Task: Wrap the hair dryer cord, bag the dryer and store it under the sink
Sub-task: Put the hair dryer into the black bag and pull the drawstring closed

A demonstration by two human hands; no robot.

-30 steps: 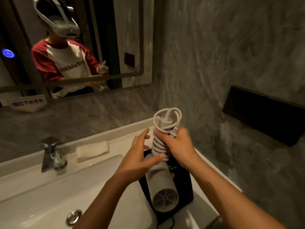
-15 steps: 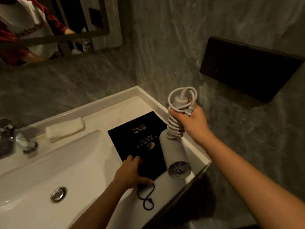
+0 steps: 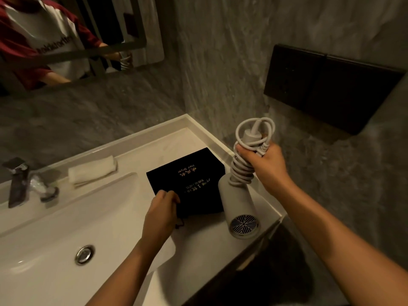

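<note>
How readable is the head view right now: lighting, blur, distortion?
Head view: dim, warm light; the black bag reads nearly flat, its gold print legible; the hair dryer and both hands are sharp; wide-angle bending curves the counter edge; under-sink area is deep shadow.

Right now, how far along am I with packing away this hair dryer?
The cord looks fully wound around the handle of the hair dryer, which your right hand holds. Your left hand is gripping the near edge of the black bag, flat on the counter. Bagging and storing under the sink remain.

The white counter [image 3: 172, 142] carries a black bag [image 3: 194, 182] and folded towel [image 3: 92, 171].
</note>
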